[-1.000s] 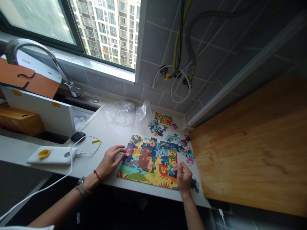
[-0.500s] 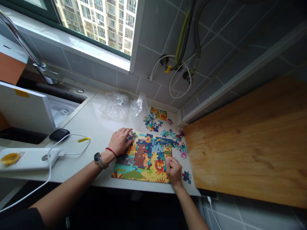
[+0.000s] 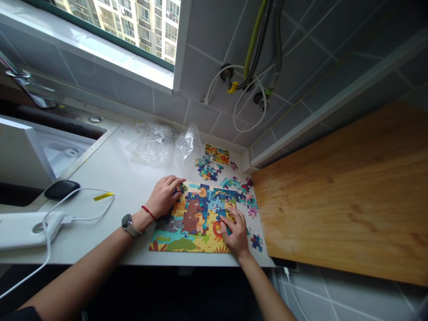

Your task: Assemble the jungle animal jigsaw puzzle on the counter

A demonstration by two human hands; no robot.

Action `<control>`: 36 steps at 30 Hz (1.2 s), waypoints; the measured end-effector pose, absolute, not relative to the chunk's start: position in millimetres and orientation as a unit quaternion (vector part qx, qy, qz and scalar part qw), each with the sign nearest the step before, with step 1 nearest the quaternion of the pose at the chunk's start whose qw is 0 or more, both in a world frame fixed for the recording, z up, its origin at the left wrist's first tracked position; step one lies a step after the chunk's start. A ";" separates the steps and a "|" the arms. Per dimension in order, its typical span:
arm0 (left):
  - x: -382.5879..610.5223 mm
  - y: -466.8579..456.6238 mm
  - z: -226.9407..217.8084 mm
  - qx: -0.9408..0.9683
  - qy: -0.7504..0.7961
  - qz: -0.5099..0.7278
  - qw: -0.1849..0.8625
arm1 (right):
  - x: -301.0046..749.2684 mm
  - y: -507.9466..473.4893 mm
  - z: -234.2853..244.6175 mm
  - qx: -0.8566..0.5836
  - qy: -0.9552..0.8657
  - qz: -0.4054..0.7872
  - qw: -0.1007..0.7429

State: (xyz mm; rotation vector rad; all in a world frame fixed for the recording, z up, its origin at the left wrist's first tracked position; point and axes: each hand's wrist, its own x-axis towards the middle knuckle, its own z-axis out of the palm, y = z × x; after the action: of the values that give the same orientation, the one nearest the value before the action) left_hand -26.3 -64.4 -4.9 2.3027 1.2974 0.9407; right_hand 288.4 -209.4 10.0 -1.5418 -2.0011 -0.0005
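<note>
A colourful jigsaw puzzle [image 3: 194, 223], mostly assembled, lies on the white counter [image 3: 110, 178] near its front edge. My left hand [image 3: 163, 196] rests on the puzzle's top left corner with fingers stretched over the pieces there. My right hand [image 3: 236, 229] lies flat on the puzzle's right side, fingers spread and pressing down. Several loose pieces [image 3: 245, 198] lie just right of the puzzle, with one more piece [image 3: 256, 241] by my right wrist. Another small heap of pieces [image 3: 207, 169] and a small picture card [image 3: 217, 154] sit behind.
Crumpled clear plastic bags [image 3: 160, 142] lie at the back. A wooden board [image 3: 344, 191] covers the right side. At left are a sink [image 3: 67, 147], a white device [image 3: 20, 229] with its cable, and a black mouse [image 3: 62, 189]. Hoses hang on the tiled wall [image 3: 254, 58].
My left hand moved up from the puzzle's left edge to its top left corner. My right hand slid left and flattened onto the puzzle. The view shifted right.
</note>
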 end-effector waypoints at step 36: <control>29.8 -41.6 1.2 0.932 0.199 0.243 0.180 | 289.7 -208.4 7.0 -0.581 -0.770 -0.052 0.261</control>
State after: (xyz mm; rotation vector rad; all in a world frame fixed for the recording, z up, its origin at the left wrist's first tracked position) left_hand 29.8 -41.6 1.2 2.6341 0.5617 0.6871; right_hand 289.7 -208.4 7.0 -1.5721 -2.0842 -0.1412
